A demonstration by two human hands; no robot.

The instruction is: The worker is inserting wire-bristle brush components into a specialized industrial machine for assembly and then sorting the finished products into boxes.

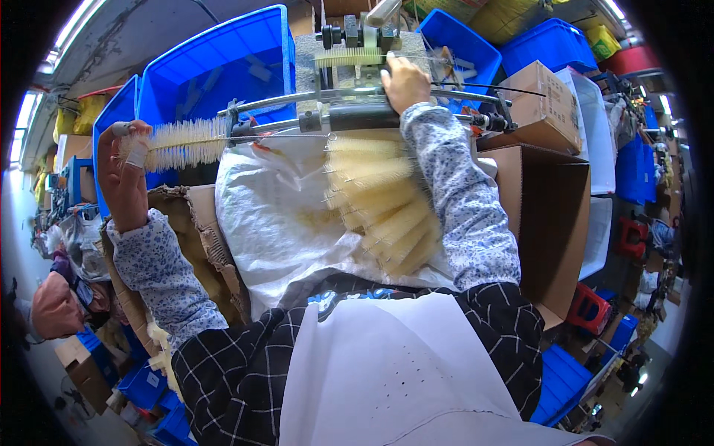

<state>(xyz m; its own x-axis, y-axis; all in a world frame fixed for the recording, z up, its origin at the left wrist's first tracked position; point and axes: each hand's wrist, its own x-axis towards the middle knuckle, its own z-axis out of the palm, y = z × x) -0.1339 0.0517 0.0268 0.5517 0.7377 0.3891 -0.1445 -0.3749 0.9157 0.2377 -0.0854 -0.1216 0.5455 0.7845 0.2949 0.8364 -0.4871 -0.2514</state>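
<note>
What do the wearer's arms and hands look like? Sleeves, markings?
Both forearms: white sleeves with a small blue floral print. Above them, a black garment with a white grid check. The left hand has a pale wrap on a finger; the right hand shows no glove.

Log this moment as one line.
left hand: holding bristle brush | right hand: at machine, near second brush | brush pile: on white cloth

Bushy cream brush (186, 145), horiz., thin wire stem (277, 137) twd R, 2nd slimmer cream brush (346, 57), horiz., top ctr.
</note>
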